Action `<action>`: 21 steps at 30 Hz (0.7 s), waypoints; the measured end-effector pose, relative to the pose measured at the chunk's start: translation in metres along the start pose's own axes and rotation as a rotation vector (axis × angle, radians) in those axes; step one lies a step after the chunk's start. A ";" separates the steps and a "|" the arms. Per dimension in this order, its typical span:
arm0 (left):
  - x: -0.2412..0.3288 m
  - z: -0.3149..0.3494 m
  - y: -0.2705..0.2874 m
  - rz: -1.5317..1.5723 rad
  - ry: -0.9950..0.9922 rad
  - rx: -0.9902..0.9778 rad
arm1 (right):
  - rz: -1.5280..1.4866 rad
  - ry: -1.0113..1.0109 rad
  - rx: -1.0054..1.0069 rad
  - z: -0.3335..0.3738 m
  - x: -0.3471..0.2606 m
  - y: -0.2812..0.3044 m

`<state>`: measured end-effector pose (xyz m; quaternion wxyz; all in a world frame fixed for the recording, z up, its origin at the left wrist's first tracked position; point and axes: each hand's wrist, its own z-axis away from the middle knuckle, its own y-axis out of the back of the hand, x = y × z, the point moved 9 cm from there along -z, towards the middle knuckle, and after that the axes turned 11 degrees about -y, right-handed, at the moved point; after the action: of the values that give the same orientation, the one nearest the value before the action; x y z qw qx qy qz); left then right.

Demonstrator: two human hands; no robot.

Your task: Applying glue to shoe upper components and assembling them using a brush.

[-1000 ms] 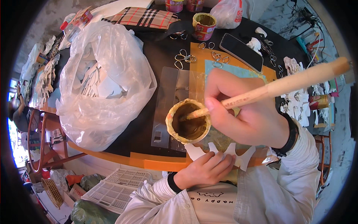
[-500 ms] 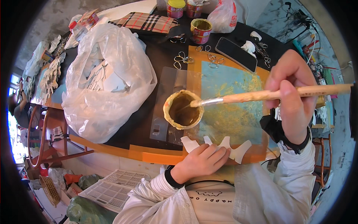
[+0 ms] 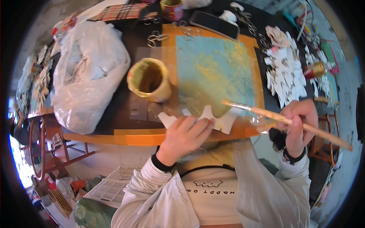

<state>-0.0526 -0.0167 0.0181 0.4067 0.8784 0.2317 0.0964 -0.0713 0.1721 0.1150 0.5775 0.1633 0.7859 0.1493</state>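
Note:
My right hand [image 3: 300,123] grips a wooden-handled paintbrush [image 3: 270,114]. Its bristles point left, above the mat's lower right part, apart from the white piece. At the table's near edge, my left hand [image 3: 186,135] lies over a white cut-out piece [image 3: 224,122] with curved, pointed prongs. The fingers cover its middle, and the thumb is hidden. Left of the mat stands a tub [image 3: 163,89] of brownish-yellow glue-like stuff, its rim crusted. The blue-green mat [image 3: 213,68] is smeared with yellow.
A large white plastic bag [image 3: 87,102] holding pale cut pieces fills the left side. Metal rings [image 3: 154,38] and a phone [image 3: 215,24] lie behind the mat. White toothed pieces [image 3: 285,76] are stacked at the right. Another tub [image 3: 172,9] stands at the back.
The brush has come out of the tub and moved toward the table's near edge, its tip now over the mat. The view has shifted; my left hand stays on the white piece.

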 end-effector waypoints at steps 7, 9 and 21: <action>0.006 -0.005 -0.007 -0.091 -0.010 0.025 | -0.174 -0.255 0.248 0.104 0.056 0.019; 0.007 -0.005 -0.008 -0.093 -0.015 0.001 | -0.219 -0.232 0.189 0.114 0.060 0.010; 0.009 -0.004 -0.011 -0.128 -0.002 -0.025 | -0.136 -0.156 0.036 0.117 0.071 -0.003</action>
<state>-0.0502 -0.0037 0.0119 0.4233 0.8567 0.2858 0.0720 0.0200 0.2050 0.0189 0.6427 0.1311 0.7503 0.0823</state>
